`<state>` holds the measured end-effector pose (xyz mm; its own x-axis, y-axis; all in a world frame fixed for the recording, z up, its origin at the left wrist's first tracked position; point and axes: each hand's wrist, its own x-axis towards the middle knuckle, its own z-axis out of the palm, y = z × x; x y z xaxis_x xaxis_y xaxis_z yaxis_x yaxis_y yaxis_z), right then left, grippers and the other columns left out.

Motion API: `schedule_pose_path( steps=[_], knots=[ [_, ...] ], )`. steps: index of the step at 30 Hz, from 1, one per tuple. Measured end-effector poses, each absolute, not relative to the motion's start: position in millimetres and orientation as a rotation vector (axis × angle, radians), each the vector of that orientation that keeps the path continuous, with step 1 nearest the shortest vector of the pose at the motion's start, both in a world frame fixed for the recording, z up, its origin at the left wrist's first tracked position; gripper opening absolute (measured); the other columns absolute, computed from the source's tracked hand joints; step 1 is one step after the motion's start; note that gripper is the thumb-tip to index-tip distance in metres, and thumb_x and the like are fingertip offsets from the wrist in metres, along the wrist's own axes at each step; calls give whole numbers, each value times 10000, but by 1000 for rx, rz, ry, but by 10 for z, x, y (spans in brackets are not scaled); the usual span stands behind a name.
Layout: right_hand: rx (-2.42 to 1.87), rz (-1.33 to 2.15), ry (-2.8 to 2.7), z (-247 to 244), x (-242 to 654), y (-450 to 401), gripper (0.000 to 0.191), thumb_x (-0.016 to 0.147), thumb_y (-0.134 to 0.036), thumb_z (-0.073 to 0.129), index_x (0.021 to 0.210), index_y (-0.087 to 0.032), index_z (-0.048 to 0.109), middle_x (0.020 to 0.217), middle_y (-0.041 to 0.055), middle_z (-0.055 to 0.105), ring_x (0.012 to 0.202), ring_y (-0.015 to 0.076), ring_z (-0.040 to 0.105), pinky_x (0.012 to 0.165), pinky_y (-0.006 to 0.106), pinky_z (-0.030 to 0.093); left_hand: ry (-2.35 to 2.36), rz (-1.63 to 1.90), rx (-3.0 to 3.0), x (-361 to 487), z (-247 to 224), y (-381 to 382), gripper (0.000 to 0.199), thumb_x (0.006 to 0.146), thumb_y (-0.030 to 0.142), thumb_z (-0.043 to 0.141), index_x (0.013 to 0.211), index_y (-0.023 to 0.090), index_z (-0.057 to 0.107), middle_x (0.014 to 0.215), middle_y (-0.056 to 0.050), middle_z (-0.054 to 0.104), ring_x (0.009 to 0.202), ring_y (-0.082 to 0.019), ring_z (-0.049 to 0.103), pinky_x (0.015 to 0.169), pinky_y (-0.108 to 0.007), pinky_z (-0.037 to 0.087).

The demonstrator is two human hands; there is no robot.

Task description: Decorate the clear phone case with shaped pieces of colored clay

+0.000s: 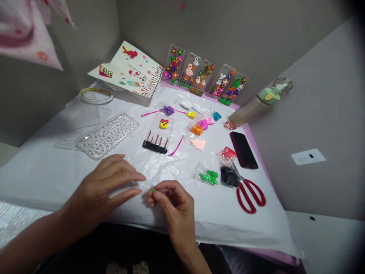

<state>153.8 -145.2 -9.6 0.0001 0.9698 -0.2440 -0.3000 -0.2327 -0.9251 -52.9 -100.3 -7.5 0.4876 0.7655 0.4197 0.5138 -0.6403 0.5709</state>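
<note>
Between the thumb and fingers of my right hand [173, 205] is a tiny bit of green clay [154, 191]. My left hand [110, 182] hovers just to its left, thumb and fingers apart, with nothing in them. Beyond both hands lies a clear phone case [158, 134] with a yellow face with red ears [164, 124], thin brown stems and a black strip [154, 147] along its near end. Right of my right hand sits a bag of green clay [210, 177]. Black clay in a wrapper [229, 176] lies beside it.
Red-handled scissors [251, 196] and a dark phone [243, 150] lie at the right. Several clay packets [196, 129] spread across the middle. A textured clear case [108, 135] is at the left. Decorated cases [188, 70] and a bottle [246, 110] stand at the back.
</note>
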Motion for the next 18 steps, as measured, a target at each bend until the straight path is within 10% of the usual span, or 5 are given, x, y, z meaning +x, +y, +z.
schedule_pose_path(
  steps=[18],
  knots=[
    [-1278, 1259, -1088, -67, 1504, -1450, 45, 828, -193, 777, 789, -211, 762, 748, -11, 713, 712, 145, 642, 670, 248, 508, 1086, 952, 2394, -287, -117, -1192, 161, 1021, 158, 528, 1063, 283, 620, 922, 65, 706, 933, -153, 635, 1271, -442, 206]
  ],
)
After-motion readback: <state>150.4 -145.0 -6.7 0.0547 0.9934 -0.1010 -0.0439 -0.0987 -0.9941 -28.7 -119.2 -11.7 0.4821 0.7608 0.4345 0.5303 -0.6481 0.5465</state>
